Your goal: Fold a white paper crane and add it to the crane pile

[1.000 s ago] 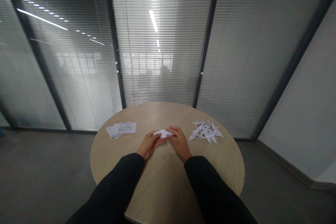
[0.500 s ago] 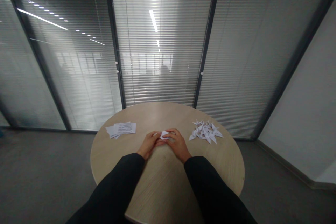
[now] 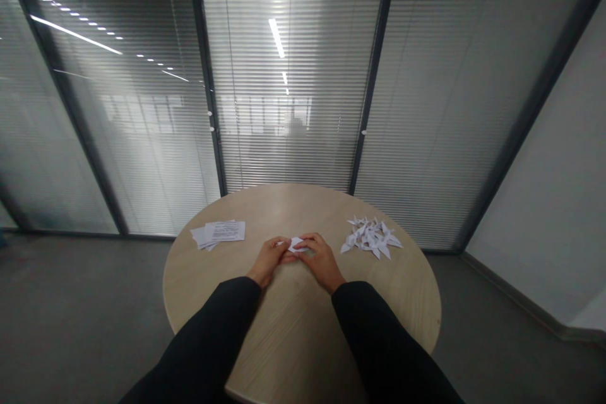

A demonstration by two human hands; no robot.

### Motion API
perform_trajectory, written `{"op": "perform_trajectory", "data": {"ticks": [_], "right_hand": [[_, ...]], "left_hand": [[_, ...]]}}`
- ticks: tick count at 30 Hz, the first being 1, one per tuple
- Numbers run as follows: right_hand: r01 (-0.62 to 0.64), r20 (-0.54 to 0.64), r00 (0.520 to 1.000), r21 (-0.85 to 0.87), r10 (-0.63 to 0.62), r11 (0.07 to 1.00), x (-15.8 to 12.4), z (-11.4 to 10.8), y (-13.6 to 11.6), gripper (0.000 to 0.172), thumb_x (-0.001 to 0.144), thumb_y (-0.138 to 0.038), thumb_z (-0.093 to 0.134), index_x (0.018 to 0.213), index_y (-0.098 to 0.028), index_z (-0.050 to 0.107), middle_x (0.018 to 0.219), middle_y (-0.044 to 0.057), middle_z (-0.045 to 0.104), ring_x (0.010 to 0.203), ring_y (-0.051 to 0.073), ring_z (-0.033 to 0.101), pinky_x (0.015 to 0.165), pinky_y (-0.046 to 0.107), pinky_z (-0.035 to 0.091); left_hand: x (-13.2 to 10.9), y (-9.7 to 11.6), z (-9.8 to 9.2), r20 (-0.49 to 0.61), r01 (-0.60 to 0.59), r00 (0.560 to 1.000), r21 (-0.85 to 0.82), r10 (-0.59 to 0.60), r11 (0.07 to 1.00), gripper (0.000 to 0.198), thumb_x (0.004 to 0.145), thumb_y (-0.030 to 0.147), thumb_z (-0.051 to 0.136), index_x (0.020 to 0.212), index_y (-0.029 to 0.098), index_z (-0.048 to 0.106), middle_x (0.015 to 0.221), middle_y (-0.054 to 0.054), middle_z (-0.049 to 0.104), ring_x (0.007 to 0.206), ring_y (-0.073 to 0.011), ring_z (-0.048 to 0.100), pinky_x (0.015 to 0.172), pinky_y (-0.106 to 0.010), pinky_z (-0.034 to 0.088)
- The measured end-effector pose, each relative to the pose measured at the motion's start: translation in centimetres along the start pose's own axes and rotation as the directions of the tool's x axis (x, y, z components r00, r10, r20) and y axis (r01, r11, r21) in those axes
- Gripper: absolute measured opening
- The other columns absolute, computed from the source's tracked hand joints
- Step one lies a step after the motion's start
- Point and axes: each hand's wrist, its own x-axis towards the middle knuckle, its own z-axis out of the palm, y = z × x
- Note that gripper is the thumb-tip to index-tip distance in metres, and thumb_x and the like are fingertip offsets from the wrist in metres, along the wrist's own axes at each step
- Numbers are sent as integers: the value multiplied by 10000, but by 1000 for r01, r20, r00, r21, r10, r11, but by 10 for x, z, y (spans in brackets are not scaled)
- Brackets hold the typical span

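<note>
Both hands together, left hand (image 3: 269, 260) and right hand (image 3: 322, 261) pinching the folded white paper (image 3: 297, 244) from either side over the round wooden table (image 3: 303, 328), so keep those creases crisp.

The fingers (image 3: 307, 241) cover most of the folded white paper (image 3: 297, 243), so its full shape is hidden. To the right of the fingers, the paper cranes (image 3: 370, 238) overlap in a heap, too small and tangled to count. To the left of the fingers, the printing on the stacked sheets (image 3: 218, 233) is too small to read. Far beyond the fingers, a blurred patch (image 3: 297, 129) behind the window blinds (image 3: 255, 139) cannot be made out. Nearer than the fingers, the picture's bottom edge cuts off the black sleeves (image 3: 388, 341) and the worktop (image 3: 407, 293).
</note>
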Motion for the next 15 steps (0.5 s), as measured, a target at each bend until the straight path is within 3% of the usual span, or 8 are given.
{"op": "perform_trajectory", "data": {"ticks": [15], "right_hand": [[-21,10,1000,-30,21,999,0,1,7,96,770,-274,646,817,-222,712,934,56,608,904,186,583,838,337,465]], "left_hand": [[1,0,0,4,-56,998,45,56,997,191,718,272,671,782,116,579,662,-43,675,583,-137,653,704,-287,536]]}}
